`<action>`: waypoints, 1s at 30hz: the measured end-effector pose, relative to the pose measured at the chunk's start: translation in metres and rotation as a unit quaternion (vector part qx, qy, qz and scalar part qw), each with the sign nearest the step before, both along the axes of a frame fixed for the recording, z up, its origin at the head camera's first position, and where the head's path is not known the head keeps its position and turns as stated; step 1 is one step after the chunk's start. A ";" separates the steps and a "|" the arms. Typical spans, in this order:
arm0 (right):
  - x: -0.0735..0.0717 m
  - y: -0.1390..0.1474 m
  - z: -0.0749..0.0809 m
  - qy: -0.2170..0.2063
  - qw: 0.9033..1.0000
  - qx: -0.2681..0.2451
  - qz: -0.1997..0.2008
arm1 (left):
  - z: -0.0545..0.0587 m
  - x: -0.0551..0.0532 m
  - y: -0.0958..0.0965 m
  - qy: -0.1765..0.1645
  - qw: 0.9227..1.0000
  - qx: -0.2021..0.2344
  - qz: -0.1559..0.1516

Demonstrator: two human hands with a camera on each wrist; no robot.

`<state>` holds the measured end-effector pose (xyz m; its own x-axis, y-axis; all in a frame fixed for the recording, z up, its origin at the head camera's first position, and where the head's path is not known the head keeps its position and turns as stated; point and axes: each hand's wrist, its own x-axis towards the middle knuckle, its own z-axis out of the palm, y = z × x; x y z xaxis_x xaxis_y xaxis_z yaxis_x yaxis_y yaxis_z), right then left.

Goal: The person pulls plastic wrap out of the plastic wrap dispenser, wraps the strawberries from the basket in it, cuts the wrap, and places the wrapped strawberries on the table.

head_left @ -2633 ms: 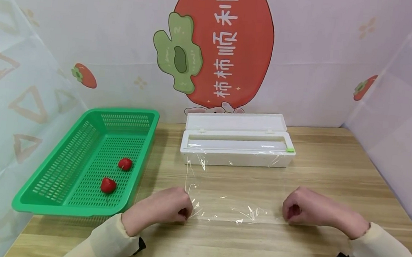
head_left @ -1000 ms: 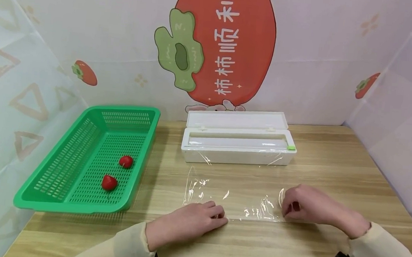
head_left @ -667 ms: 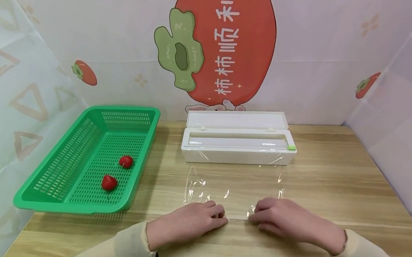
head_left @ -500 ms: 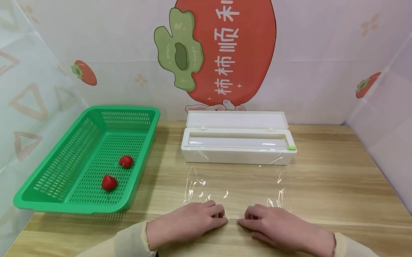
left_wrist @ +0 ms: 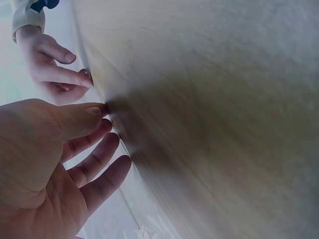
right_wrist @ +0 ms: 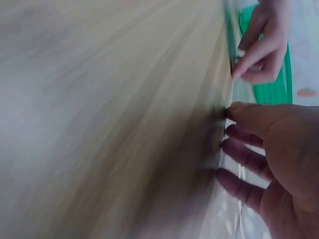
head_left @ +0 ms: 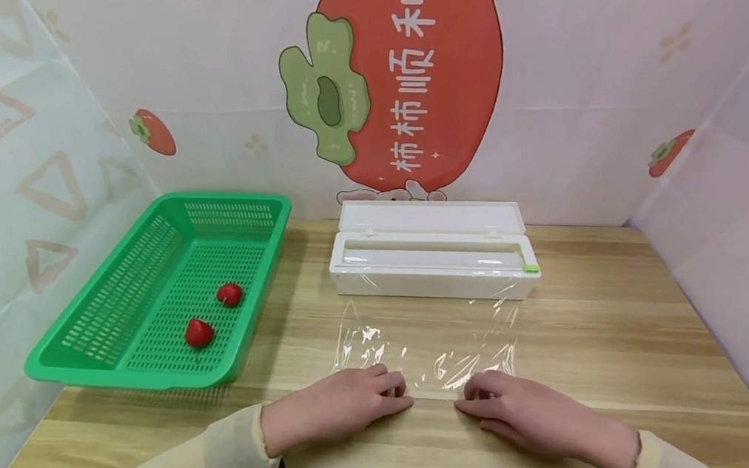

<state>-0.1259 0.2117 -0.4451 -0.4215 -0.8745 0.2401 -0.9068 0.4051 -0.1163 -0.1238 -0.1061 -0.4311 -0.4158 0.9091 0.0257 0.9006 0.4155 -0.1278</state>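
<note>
Across the pale wood-grain worktop (head_left: 605, 343), the left hand (head_left: 346, 406) and right hand (head_left: 526, 417), grips spread, pressed clear plastic film (head_left: 425, 342); uneven pressure could crease it.

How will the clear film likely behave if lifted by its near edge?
Probably floppy: the film has glinting wrinkles near the right hand. Likely light and thin, since the wood tabletop shows through. It may tug at the white box, which it appears to reach.

Wood-grain table (head_left: 606, 336): green slotted basket (head_left: 134, 379) along the left edge, cling-film dispenser (head_left: 432, 219) near the back edge, clear film (head_left: 427, 350) mid-table.
</note>
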 end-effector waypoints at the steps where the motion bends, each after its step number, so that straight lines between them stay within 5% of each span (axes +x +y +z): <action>1: 0.000 0.004 0.000 -0.008 1.000 -0.006 -0.003 | 0.000 0.000 -0.001 -0.002 1.000 0.002 0.001; 17: -0.006 0.061 -0.002 -0.053 0.996 -0.063 -0.018 | -0.002 0.000 -0.004 -0.006 1.000 0.014 0.002; 30: -0.012 0.067 0.007 -0.027 0.998 -0.055 0.001 | 0.001 0.003 -0.010 -0.013 1.000 0.008 0.001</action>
<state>-0.1376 0.2787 -0.4384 -0.4339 -0.8450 0.3126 -0.8992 0.3845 -0.2089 -0.1205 -0.1161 -0.4300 -0.4186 0.9077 0.0302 0.9024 0.4195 -0.0983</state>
